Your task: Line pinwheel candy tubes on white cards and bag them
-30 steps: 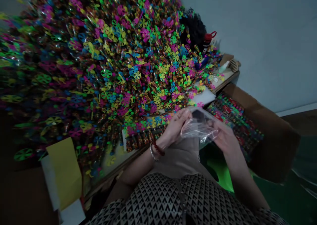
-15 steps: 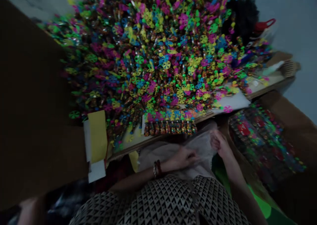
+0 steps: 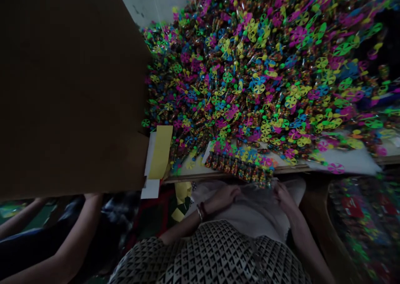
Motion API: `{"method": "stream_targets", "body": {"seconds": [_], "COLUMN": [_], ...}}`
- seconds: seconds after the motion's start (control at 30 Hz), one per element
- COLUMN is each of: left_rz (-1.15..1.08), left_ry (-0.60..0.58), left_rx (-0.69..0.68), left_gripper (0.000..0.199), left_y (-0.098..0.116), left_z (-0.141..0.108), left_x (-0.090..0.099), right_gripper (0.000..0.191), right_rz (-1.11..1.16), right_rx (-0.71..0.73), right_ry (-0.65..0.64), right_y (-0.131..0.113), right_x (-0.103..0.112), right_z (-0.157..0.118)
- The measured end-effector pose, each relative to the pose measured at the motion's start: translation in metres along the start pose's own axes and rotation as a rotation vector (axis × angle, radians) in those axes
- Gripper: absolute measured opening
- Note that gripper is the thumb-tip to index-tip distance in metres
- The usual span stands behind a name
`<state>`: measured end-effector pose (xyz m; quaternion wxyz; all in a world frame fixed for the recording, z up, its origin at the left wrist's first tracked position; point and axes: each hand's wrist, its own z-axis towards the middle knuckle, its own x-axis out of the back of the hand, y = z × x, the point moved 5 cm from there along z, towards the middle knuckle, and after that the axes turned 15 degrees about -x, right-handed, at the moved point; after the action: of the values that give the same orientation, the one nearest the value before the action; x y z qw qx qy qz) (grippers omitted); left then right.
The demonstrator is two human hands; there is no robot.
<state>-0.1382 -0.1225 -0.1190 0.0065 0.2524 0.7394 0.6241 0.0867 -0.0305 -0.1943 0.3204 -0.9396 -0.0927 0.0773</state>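
Observation:
Low over my lap, just below the table edge, a thin clear plastic bag (image 3: 256, 195) is stretched between my hands. My left hand (image 3: 229, 193), with bracelets at the wrist, is closed on its left side. My right hand (image 3: 282, 194) pinches the bag's other side, fingers curled. Just above the bag lies a row of candy-filled tubes (image 3: 239, 167) with coloured fan tops. This row slants down to the right, its lower end over the table edge close to my right hand. Dim light blurs the bag's outline.
A big heap of candy tubes with fans (image 3: 237, 75) covers the table (image 3: 187, 176). At left stands a large cardboard box (image 3: 71, 88), with yellow and white card (image 3: 161, 152) beside it. An open carton holds packed tubes (image 3: 359, 221) at right. Another person's arm (image 3: 73, 238) shows lower left.
My view has swung left, so everything sits further right. The row of tubes now slants down to the right. The plastic, earlier raised toward my right hand, is lower between my hands.

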Motion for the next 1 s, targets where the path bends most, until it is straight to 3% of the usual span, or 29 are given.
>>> {"method": "stream_targets", "body": {"seconds": [0.1, 0.23, 0.33, 0.53, 0.6, 0.7, 0.87, 0.93, 1.0], "left_rz": [-0.015, -0.065, -0.141, -0.086, -0.046, -0.003, 0.014, 0.066, 0.101], "left_ry": [0.076, 0.300, 0.386, 0.538, 0.481, 0.333, 0.195, 0.187, 0.169], "left_rx": [0.019, 0.141, 0.229, 0.181, 0.155, 0.065, -0.057, -0.118, -0.166], "left_gripper": [0.030, 0.021, 0.028, 0.035, 0.035, 0.030, 0.018, 0.020, 0.024], "left_y": [-0.016, -0.045, -0.061, -0.067, -0.061, -0.039, -0.006, -0.002, -0.002], "left_z": [-0.007, -0.021, -0.029, -0.045, -0.051, -0.055, -0.049, -0.045, -0.042], "left_x": [0.008, 0.023, 0.028, 0.036, 0.031, 0.021, 0.015, 0.016, 0.014], "right_gripper": [0.033, 0.034, 0.038, 0.054, 0.055, 0.060, 0.073, 0.070, 0.067], "right_rz": [0.019, -0.025, -0.101, -0.169, -0.183, -0.201, -0.435, -0.615, -0.843], "right_rx": [0.025, 0.095, 0.121, 0.138, 0.152, 0.176, 0.187, 0.210, 0.263], "right_ry": [0.084, 0.085, 0.089, 0.083, 0.068, 0.039, -0.387, -0.509, -0.539], "right_y": [0.010, 0.022, 0.029, 0.034, 0.035, 0.028, -0.008, -0.018, -0.019], "right_x": [-0.015, -0.052, -0.076, -0.102, -0.099, -0.072, -0.017, -0.007, -0.010], "right_z": [-0.008, -0.024, -0.029, -0.020, -0.018, -0.017, -0.035, -0.052, -0.068]}}
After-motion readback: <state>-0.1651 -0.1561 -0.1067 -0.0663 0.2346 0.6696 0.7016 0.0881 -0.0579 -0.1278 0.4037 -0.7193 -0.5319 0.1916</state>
